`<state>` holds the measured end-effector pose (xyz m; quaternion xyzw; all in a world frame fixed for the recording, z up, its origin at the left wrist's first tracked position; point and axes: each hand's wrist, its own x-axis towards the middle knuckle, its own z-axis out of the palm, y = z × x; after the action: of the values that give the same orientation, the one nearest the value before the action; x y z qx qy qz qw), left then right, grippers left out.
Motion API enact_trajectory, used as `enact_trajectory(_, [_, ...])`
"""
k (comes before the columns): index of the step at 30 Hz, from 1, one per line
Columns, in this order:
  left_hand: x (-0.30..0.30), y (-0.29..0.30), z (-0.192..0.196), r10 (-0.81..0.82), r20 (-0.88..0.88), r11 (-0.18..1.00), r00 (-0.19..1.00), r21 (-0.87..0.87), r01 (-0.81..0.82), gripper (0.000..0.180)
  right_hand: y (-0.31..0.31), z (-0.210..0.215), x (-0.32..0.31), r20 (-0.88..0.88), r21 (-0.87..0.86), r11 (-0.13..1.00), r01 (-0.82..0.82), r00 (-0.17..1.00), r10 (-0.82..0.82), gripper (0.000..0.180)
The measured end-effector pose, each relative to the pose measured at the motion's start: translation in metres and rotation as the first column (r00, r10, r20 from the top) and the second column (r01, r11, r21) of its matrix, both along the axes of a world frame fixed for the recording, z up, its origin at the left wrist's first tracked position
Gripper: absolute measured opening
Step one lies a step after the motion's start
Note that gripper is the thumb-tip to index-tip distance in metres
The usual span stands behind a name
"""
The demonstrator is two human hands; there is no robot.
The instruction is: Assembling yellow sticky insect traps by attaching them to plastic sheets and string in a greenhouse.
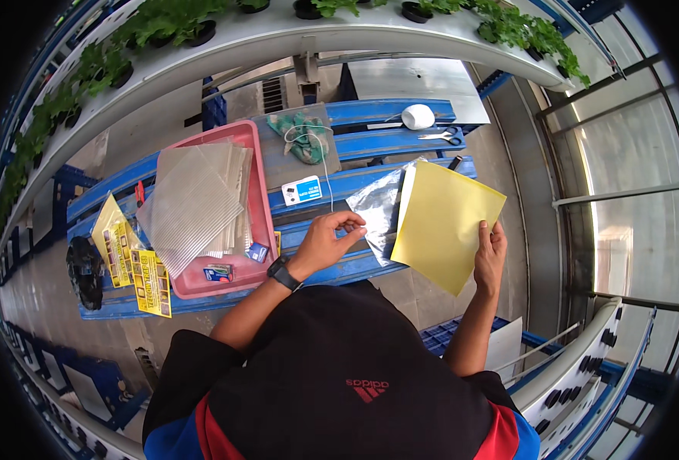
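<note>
My right hand (490,249) grips the lower right edge of a yellow sheet (447,222), thumb on its face. The sheet is tilted above the right part of a blue slatted bench and covers part of a clear, shiny plastic sleeve (376,203). A white edge shows along the sheet's left side. My left hand (330,241), with a dark watch on the wrist, is closed in a pinch beside the sleeve. Whether anything is between its fingertips is too small to tell. A white string (329,180) runs down from a green cloth (303,138) toward this hand.
On the bench (359,113), a pink tray (259,192) holds translucent corrugated sheets (194,195) and small packets. Yellow printed packs (152,280) and a black bag (85,272) lie left. Scissors (448,136) and a white string ball (418,116) lie far right. Potted plants (523,34) line a raised channel.
</note>
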<state>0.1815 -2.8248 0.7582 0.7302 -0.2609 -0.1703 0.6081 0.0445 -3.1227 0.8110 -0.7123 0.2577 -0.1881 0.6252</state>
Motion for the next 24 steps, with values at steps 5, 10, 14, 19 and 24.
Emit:
enact_trajectory(5, [-0.001,-0.047,-0.016,-0.159,-0.109,0.987,0.981,-0.007,0.159,0.038,0.001,0.01,-0.013,0.09,0.063,0.996,0.069,0.993,-0.075,0.029])
enact_trajectory(10, [-0.011,-0.086,-0.055,-0.383,-0.235,0.924,0.893,-0.118,0.365,0.062,-0.002,0.016,-0.022,0.107,0.144,0.989,-0.018,0.994,0.003,0.029])
enact_trajectory(14, [-0.015,-0.098,-0.075,-0.538,0.016,0.828,0.843,0.197,0.525,0.073,-0.014,0.019,-0.033,0.1,0.105,0.993,-0.06,0.994,0.049,0.029])
enact_trajectory(19, [-0.025,-0.101,-0.103,-0.539,0.352,0.821,0.765,0.421,0.385,0.066,-0.03,0.033,-0.05,0.219,0.098,0.992,0.074,0.971,-0.094,0.028])
enact_trajectory(24, [-0.03,-0.092,-0.097,-0.552,0.38,0.789,0.742,0.525,0.318,0.059,-0.059,0.08,-0.06,0.559,0.156,0.976,0.152,0.801,-0.214,0.029])
